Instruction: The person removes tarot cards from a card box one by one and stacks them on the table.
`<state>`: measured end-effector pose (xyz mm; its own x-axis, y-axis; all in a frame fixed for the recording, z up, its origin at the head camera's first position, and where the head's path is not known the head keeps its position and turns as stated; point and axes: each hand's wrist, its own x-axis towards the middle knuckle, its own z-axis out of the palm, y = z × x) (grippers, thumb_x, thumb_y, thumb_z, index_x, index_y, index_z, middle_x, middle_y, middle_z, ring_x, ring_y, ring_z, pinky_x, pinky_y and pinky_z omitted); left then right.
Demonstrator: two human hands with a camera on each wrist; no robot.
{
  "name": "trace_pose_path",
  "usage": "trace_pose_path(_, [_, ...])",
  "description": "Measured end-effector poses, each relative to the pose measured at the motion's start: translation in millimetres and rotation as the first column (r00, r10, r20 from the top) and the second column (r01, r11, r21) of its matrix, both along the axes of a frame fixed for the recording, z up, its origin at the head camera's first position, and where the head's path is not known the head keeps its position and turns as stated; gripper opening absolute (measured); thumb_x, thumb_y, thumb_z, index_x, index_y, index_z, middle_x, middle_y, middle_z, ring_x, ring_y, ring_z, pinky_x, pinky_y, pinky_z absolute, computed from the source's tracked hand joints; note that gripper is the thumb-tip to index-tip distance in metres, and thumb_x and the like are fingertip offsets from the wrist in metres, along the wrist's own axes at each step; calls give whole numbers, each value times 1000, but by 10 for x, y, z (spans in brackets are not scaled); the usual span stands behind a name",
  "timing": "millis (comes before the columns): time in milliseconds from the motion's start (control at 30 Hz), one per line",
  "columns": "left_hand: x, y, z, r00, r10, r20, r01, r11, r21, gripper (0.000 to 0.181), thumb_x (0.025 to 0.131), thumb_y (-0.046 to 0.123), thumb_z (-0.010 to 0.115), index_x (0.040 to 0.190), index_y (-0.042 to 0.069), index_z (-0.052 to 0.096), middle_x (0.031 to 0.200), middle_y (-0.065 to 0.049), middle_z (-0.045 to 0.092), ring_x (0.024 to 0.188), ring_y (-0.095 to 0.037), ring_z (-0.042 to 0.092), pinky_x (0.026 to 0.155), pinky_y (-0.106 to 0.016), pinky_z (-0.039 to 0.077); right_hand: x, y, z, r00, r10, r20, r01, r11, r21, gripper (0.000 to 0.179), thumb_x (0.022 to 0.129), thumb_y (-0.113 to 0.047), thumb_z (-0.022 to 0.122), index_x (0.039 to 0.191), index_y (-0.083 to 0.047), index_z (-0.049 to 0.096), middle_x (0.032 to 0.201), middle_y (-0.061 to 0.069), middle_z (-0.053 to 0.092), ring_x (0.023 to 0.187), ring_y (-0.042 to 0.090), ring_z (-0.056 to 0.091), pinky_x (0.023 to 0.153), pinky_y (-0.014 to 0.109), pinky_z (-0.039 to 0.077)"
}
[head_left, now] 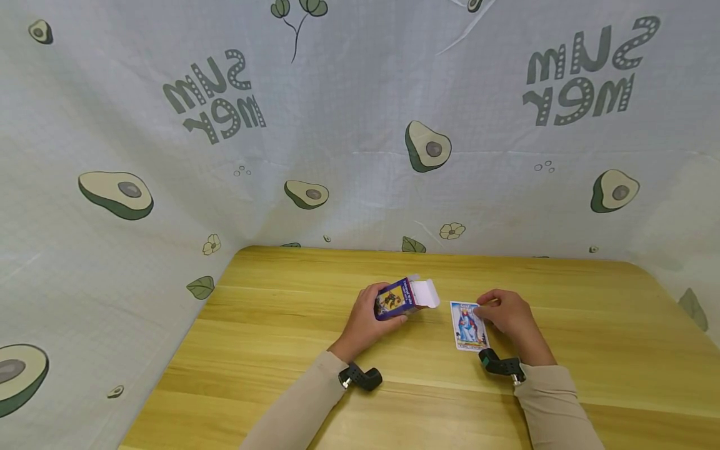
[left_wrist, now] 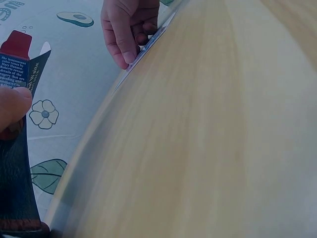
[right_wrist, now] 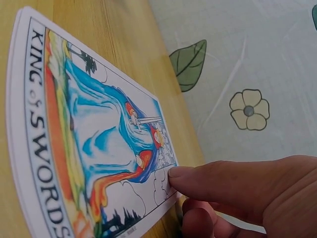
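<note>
One small pack of cards (right_wrist: pixel 111 134), face up, lies just to the left of the right hand (head_left: pixel 509 314) and toward the person's body; the top card reads "King of Swords". Layered edges show more than one card, but how many cannot be counted. Whether the pack rests fully on the table is unclear.

The right hand pinches the pack's far right corner, thumb on the printed face, the other fingers bent at the edge, forearm angled inward. One purple-blue box (head_left: pixel 394 300) is in the left hand (head_left: pixel 364 317), which grips it with the thumb along its near side, the box tilted. Its end flap stands open toward the right hand; what is inside is hidden.

Two black wrist devices (head_left: pixel 364 377) sit behind the hands, one by each sleeve cuff. Below both hands is one wooden table (head_left: pixel 270 350); beyond them hangs an avocado-print cloth (head_left: pixel 360 94).
</note>
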<state>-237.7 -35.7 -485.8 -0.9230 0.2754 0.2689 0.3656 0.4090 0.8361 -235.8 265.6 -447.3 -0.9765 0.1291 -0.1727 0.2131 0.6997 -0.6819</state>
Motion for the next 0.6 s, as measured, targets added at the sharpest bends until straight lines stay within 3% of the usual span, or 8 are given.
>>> trace_pose_path(600, [9,-6,22,1000,-10,-14,10,1000,10,71,80,42,77,137,15,45,126,-1,51,109,-16,46,91,-33,43,16,-10,6,1000,11,-2,-11,1000,-6,31,87,-16,68,109,4,61,87,14,59,75,26,51,61,30,42])
